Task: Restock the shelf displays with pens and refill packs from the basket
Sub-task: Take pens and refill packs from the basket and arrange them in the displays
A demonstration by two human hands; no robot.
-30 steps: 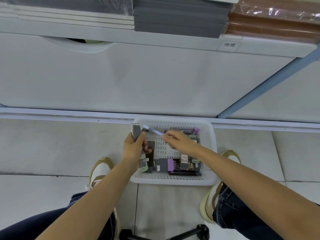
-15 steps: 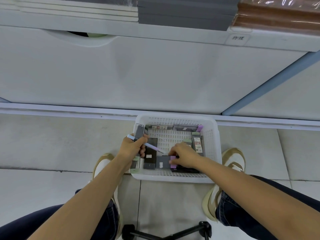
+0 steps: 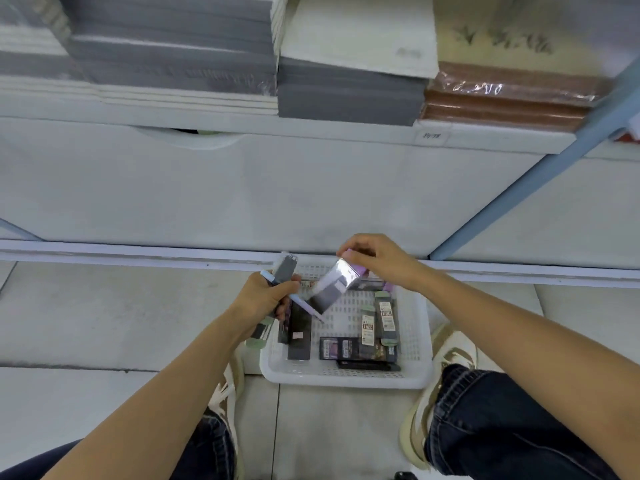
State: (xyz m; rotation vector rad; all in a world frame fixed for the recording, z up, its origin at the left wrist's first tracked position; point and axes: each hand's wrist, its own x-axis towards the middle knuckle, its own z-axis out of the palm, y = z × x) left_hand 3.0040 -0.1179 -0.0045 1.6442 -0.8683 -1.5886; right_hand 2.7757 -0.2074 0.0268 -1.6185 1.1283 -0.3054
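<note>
A purple-topped refill pack [image 3: 331, 289] hangs tilted above the white basket [image 3: 346, 380], pinched at its top by the right hand [image 3: 379, 261]. Just beside it, the left hand [image 3: 265, 300] grips a pale blue pen [image 3: 305, 305] and a grey pack [image 3: 286, 270] together. More packs [image 3: 386, 315] lie in the basket, which sits on the floor below a shelf [image 3: 311, 130] of stacked notebooks [image 3: 346, 97].

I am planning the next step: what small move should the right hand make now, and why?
Probably tuck the pack into the left hand, which grips a pen and a dark pack. The right hand pinches it by its purple top, above the basket, tilted toward the left hand.
</note>
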